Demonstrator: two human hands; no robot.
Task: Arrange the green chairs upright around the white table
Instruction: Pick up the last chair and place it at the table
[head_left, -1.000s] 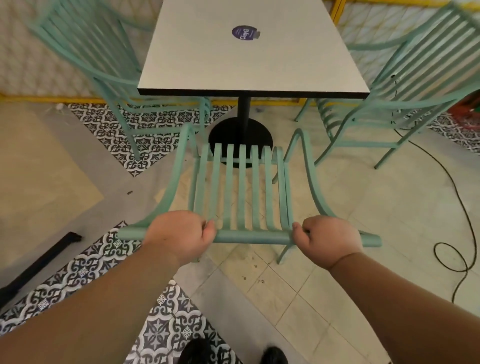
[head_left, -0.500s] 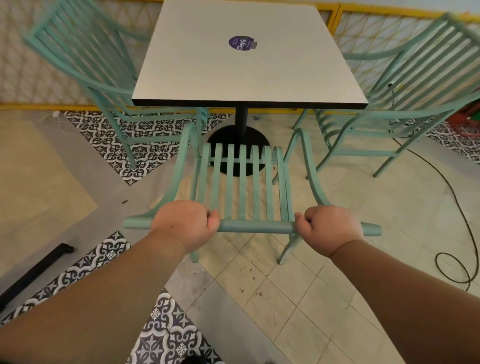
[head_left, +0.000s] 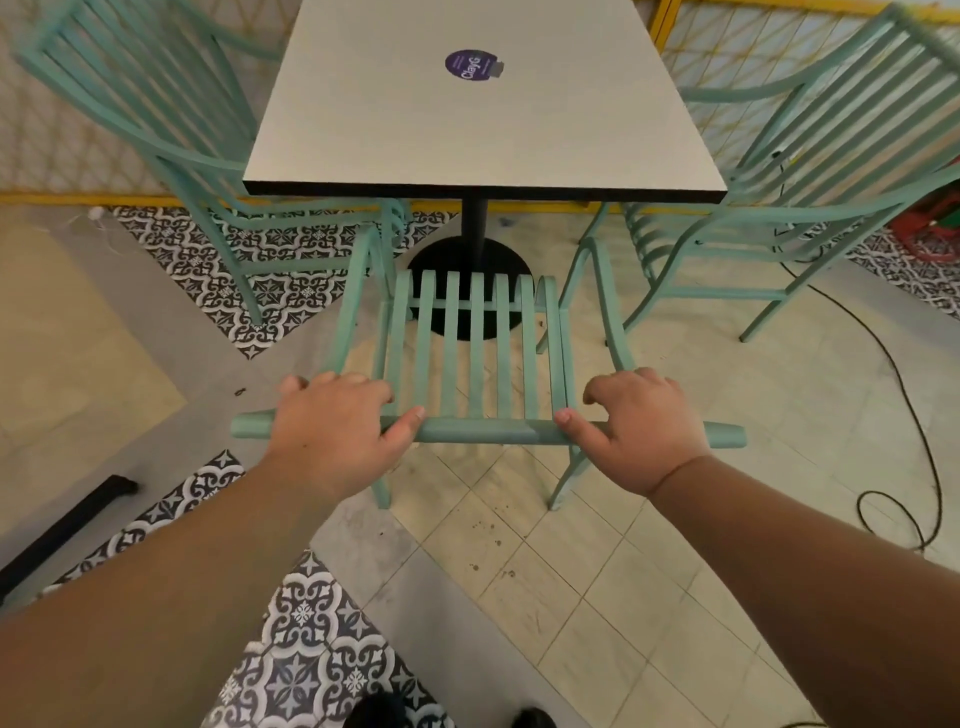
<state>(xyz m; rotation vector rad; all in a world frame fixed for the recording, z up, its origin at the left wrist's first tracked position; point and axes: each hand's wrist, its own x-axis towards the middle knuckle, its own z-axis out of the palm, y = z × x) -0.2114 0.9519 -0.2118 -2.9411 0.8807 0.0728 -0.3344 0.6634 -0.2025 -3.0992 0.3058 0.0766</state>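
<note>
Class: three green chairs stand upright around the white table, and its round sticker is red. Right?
No: the head view shows the round sticker on the white table is purple, not red. The three green chairs do stand upright around it.

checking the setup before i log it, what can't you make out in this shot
Head view:
Far end of the white table: cut off by the top edge.
Right chair: backrest partly cut off by the right edge.
Small print on the purple sticker: too small.
Right hand: its back hides whether the fingers wrap the middle chair's top rail.
Red object: cut off by the right edge, unidentifiable.
</note>
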